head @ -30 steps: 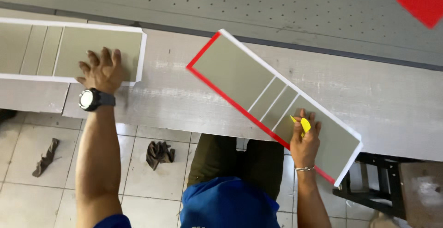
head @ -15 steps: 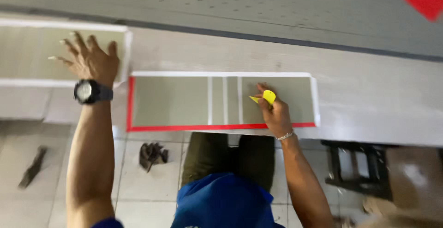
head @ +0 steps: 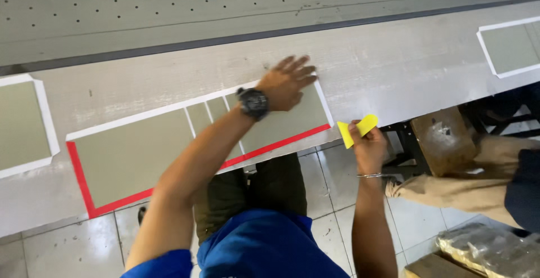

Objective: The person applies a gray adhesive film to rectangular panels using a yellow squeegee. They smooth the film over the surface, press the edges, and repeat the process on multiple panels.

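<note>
Left hand [head: 288, 82] flat, right hand [head: 367, 146] gripping.

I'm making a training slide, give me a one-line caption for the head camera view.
Left hand flat on a grey panel edged red and white on the workbench; right hand holds a yellow scraper off its edge.

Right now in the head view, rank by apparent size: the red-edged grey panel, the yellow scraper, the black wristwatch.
1. Red-edged grey panel, by far the largest.
2. Yellow scraper.
3. Black wristwatch, close to the scraper in size; the scraper is partly hidden in the right hand, so that order is unsure.
</note>
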